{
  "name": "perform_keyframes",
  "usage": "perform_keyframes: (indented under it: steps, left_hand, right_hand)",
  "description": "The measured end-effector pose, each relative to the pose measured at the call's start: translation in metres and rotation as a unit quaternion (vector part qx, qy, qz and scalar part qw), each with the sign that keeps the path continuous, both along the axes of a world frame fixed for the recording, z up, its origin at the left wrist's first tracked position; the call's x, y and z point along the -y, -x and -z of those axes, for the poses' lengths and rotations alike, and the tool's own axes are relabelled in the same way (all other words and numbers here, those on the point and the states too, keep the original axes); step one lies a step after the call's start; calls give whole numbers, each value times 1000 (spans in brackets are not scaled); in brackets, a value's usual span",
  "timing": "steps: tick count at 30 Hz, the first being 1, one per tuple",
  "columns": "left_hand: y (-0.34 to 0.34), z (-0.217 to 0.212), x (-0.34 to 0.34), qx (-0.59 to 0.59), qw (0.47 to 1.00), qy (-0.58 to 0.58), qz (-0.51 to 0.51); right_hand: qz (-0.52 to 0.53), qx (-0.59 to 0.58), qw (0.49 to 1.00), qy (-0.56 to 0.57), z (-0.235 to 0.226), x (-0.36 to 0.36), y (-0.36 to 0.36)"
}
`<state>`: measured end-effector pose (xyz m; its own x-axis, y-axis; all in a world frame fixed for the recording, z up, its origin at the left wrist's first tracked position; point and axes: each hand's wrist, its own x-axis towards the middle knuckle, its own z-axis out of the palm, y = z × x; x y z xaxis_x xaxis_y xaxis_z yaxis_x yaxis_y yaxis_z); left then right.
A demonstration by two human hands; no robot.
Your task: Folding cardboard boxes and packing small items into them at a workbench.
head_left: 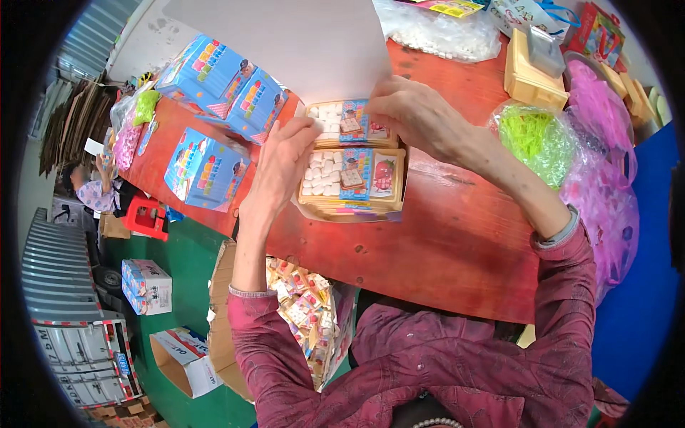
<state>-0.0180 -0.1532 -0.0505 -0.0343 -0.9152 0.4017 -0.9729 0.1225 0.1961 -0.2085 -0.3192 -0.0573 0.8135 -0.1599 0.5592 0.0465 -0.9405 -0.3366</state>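
A carton (305, 212) on the red table holds two stacks of snack packs side by side. The near pack (354, 179) and the far pack (329, 118) both show white marshmallow-like pieces, a blue printed label and a red strawberry picture. At the left end of the far pack, my left hand (283, 162) has its fingers bent against the pack and the carton's side. My right hand (421, 118) is closed over the far pack's right end, by the carton's raised white lid (335, 43). Its fingertips are partly hidden.
Blue printed boxes (207, 167) stand left on the red table (457, 235). To the right lie a bag of green shreds (531, 139), pink plastic bags (599, 178) and a tan container (531, 78). Below the table, a large carton (226, 328) holds many small packets (307, 307). Another person (96, 189) sits far left.
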Motion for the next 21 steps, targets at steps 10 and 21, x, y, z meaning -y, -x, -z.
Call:
perform_keyframes:
  steps: [10,21]
  left_hand:
    - [11,-4,3,-91,994,-62,-27]
    - [60,-1,-8,-1,992,-124,-21]
  right_hand:
    - [9,-74,997,26,10,-1,5]
    - [23,-13,988,-152,-4,-32,36]
